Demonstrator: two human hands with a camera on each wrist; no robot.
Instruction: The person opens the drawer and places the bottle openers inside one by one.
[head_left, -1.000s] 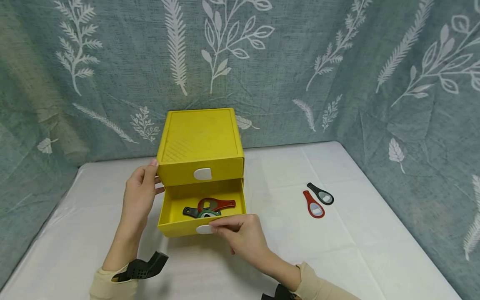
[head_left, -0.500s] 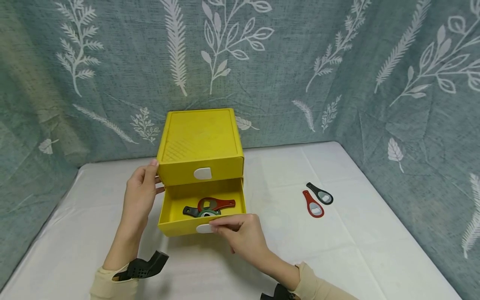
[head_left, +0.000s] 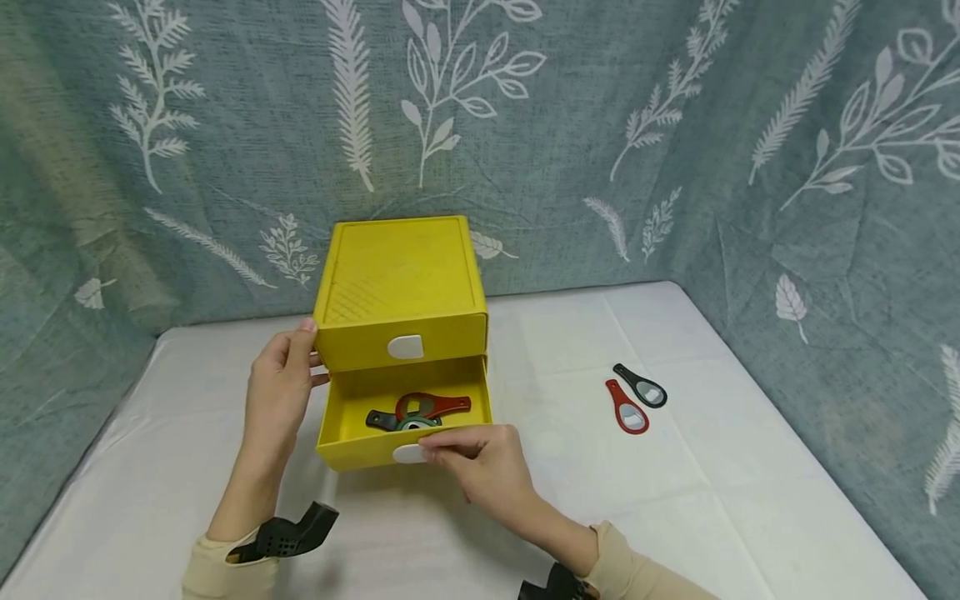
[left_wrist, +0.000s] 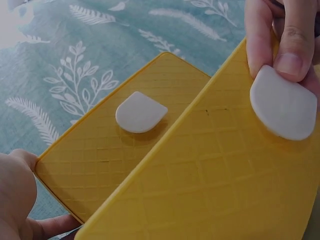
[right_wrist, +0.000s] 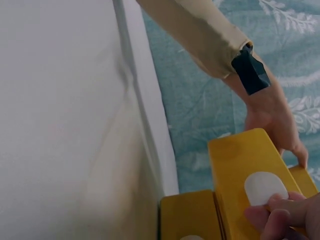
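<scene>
A yellow drawer cabinet (head_left: 405,271) stands near the back of the table. One drawer (head_left: 360,457) is pulled out below the top drawer (head_left: 360,348). My right hand (head_left: 491,468) pinches its white handle (head_left: 408,454) between thumb and fingers. Inside lie a red bottle opener (head_left: 453,404), a black one (head_left: 381,420) and a green one (head_left: 405,425), overlapping and partly hidden by the drawer front. My left hand (head_left: 279,387) rests against the cabinet's left side, thumb at the front corner. The right wrist view shows another drawer front (right_wrist: 187,212) below the pulled-out one.
On the white tablecloth (head_left: 570,475), right of the cabinet, lie a black bottle opener (head_left: 647,390) and a red bottle opener (head_left: 628,408), side by side. A blue-green leaf-patterned curtain (head_left: 562,125) closes off the back and sides.
The pulled-out drawer has slid in very slightly, its bottle openers and my right hand moving with it. My left hand and the cabinet have stayed in place.
</scene>
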